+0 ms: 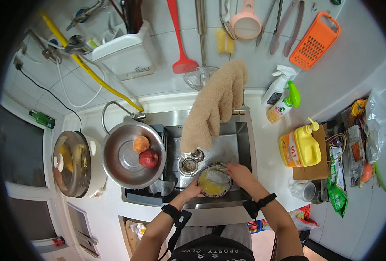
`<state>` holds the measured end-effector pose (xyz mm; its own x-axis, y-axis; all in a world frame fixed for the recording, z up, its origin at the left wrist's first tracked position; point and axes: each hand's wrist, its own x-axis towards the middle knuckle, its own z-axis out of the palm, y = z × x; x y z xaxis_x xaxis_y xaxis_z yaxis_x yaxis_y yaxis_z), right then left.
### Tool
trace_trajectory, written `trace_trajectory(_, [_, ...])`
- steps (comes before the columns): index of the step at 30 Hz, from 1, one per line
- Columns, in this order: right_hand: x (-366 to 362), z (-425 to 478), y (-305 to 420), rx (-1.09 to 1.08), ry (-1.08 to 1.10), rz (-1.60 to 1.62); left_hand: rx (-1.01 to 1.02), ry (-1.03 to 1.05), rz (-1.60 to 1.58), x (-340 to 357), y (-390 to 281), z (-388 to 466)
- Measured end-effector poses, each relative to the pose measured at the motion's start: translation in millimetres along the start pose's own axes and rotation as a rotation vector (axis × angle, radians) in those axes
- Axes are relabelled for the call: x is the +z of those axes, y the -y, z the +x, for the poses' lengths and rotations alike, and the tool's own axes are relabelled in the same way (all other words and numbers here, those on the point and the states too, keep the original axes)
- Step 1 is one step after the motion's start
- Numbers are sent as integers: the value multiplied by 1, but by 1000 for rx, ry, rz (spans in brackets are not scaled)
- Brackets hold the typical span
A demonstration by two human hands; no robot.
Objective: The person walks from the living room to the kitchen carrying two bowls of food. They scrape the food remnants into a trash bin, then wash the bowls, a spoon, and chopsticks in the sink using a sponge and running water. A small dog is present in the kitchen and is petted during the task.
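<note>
My left hand grips the near left rim of a round bowl with a dark patterned edge. Yellow liquid covers the bottom of the bowl. At the bowl's far right side, my right hand pinches a pale, thin item; whether it is a utensil or a cloth is not clear. A whitish translucent patch lies inside the bowl below those fingers. Both hands are over the stainless steel sink, close to its drain and the faucet spout.
A beige towel drapes over the faucet. Left of the bowl, a steel basin holds an apple and an orange-coloured fruit. A steamer stands further left. Spray bottles and a yellow detergent jug stand at right.
</note>
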<state>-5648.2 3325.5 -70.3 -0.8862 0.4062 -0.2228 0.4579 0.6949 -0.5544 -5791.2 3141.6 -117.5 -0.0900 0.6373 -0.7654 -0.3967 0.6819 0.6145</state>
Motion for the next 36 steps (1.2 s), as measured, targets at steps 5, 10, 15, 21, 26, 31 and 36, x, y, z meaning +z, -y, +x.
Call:
trace_trajectory(5, [-22,-27,40,69,-330,225,-22,-7,-121,1,-9,-18])
trace_trajectory(10, [-27,-41,43,351,-421,706,38,3,-121,2,-17,-29])
trace_trajectory(15, [36,-27,16,148,-558,336,-1,12,-68,0,-23,-29])
trace_trajectory(21, [37,14,4,355,-46,253,18,64,21,2,-34,-27])
trace_trajectory(26, [62,69,12,50,143,-141,-41,168,279,-22,-18,29])
trace_trajectory(31, [87,87,39,-119,173,-347,1,179,455,-16,-27,50])
trace_trajectory(36, [80,74,-10,78,69,-87,-58,-5,245,-2,-37,20])
